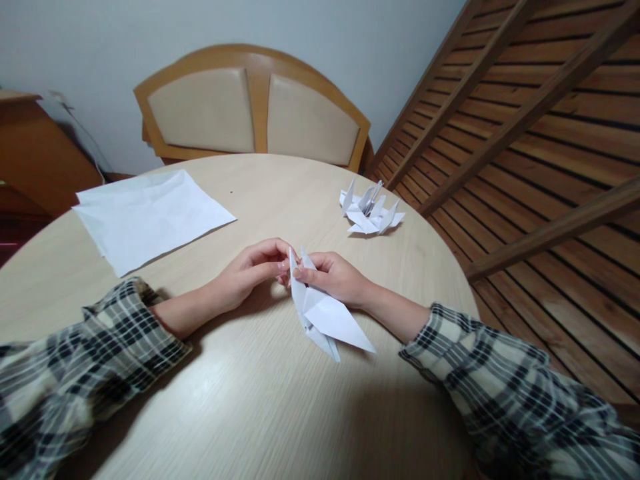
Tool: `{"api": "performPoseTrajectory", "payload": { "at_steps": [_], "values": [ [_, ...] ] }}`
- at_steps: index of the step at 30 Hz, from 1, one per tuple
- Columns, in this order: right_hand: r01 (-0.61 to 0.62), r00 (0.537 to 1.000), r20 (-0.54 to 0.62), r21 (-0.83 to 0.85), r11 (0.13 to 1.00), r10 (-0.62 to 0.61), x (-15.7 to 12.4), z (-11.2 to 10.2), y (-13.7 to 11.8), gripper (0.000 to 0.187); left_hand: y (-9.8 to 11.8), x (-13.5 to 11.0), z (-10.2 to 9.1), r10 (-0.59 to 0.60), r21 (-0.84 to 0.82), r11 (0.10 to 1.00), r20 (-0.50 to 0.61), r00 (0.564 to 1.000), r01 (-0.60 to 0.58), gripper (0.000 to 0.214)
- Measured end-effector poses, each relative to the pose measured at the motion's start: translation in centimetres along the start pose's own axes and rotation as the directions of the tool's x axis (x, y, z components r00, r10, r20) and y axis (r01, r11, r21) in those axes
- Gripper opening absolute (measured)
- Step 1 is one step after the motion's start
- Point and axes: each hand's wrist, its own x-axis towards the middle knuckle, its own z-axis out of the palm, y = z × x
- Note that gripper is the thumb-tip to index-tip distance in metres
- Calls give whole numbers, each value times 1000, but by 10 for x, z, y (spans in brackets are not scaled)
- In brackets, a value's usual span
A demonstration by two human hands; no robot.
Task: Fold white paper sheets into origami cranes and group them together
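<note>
At the desk [240,387], the right hand [341,279] pinches folded paper [330,315], grip unclear for the left hand [247,275], as hard squeezing could crumple its twelve-o'clock tips [293,265].

You're in what looks like a home bedroom: headboard [259,113] beyond your left hand [250,272], slats [550,173] past your right hand [341,277].

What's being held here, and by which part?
A white origami crane, pinched by the right hand near its narrow upper points; the left hand is at that end, its grip unclear.
</note>
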Motion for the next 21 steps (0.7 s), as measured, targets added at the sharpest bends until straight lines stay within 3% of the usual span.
{"api": "performPoseTrajectory", "payload": {
  "at_steps": [11, 21],
  "values": [
    [6, 1000, 1, 70, 998, -6, 0, 0, 2, 51, 2, 0, 2, -11, 53, 999, -27, 1000, 13, 8],
    [-49, 999, 10, 118, 992, 48, 1, 1, 3, 55, -1, 0, 1, -44, 3, 999, -16, 999, 44, 7]
  ]
}}
